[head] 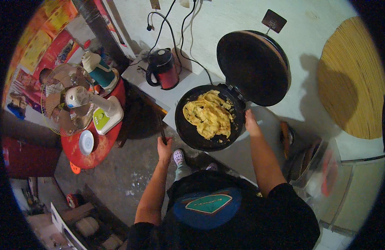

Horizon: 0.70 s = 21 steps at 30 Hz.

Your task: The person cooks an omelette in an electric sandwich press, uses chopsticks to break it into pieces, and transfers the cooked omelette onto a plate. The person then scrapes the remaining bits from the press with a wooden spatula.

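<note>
A round black electric griddle (195, 137) has its lid (251, 68) raised at the back right. Folded, broken-up pieces of yellow egg pancake (209, 115) lie on its cooking plate, with crumbs around them. My left hand (165, 146) is closed around the handle of a dark, thin utensil (162, 129), left of the griddle; its far end blurs into the dark background, so its kind is unclear. My right hand (250, 120) is at the griddle's right rim, near the hinge, fingers extended; whether it touches or grips the rim is hard to tell.
A red electric kettle (167, 73) stands behind the griddle at the left, with black cords on the wall. To the left, a red round table (101, 147) holds a fan (108, 115), a teal thermos (100, 73) and a white plate (86, 142). A woven round mat (351, 81) is at right.
</note>
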Available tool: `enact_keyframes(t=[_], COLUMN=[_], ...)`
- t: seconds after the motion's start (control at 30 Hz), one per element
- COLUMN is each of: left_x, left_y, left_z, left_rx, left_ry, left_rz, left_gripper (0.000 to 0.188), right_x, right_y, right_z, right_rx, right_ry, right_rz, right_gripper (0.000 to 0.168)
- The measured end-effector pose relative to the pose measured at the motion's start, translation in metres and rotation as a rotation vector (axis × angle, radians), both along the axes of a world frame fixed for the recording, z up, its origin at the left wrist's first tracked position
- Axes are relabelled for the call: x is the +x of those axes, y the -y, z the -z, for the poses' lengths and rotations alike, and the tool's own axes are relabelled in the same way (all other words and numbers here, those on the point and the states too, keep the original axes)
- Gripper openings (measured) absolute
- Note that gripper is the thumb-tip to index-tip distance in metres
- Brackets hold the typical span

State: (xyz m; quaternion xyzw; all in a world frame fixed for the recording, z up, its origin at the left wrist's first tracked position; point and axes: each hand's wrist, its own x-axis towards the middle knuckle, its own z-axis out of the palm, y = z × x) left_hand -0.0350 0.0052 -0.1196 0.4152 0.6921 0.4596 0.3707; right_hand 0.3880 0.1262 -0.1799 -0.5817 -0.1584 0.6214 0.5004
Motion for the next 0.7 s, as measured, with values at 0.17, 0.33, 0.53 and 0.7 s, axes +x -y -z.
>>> enact_keyframes(t=[0.17, 0.33, 0.53, 0.7], left_x=[0.025, 0.025, 0.019, -0.007], left_y=[-0.024, -0.022, -0.021, -0.033], left_z=[-0.011, -0.005, -0.012, 0.025], left_rx=[-0.012, 0.007, -0.040, 0.028], left_ry=[-0.102, -0.067, -0.032, -0.031], left_rz=[0.040, 0.057, 0.113, 0.116], left_gripper=[0.016, 0.017, 0.021, 0.023], right_x=[0.013, 0.026, 0.051, 0.029], right_y=[0.002, 0.006, -0.012, -0.027], right_z=[0.013, 0.028, 0.038, 0.035], right_rx=[0.046, 0.171, -0.134, -0.273], right_ry=[0.032, 0.065, 0.245, 0.236], right_rz=[-0.057, -0.168, -0.270, -0.031], right_gripper=[0.055, 0.064, 0.065, 0.057])
